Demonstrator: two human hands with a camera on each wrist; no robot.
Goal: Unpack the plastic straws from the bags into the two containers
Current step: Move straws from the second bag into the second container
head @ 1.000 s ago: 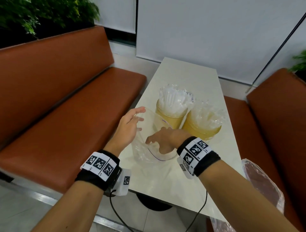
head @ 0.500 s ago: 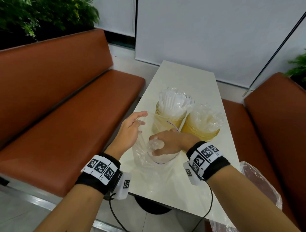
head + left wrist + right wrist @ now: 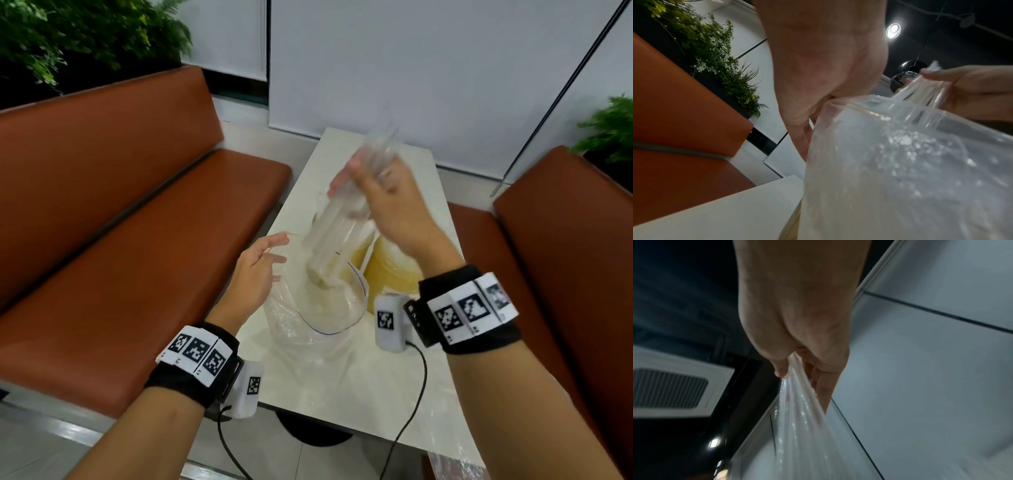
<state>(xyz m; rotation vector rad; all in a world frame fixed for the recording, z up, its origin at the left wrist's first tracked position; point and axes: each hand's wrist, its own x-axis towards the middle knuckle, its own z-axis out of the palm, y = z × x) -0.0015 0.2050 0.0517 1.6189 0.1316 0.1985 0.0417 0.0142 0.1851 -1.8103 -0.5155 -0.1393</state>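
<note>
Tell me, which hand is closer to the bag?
Left. The left hand holds the bag by its rim; the right hand is above it, lifting straws out.

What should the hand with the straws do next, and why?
Probably carry them over to a yellow container and drop them in. The right hand grips a bundle of straws lifted nearly clear of the bag, whose rim the left hand holds.

You see a thin, clear, crinkled plastic bag [image 3: 318,308], glossy translucent plastic straws [image 3: 337,236] (blurred), amber see-through containers [image 3: 390,270], a smooth pale semi-gloss table [image 3: 342,383], and matt rust-brown leather-look benches [image 3: 137,274].
</note>
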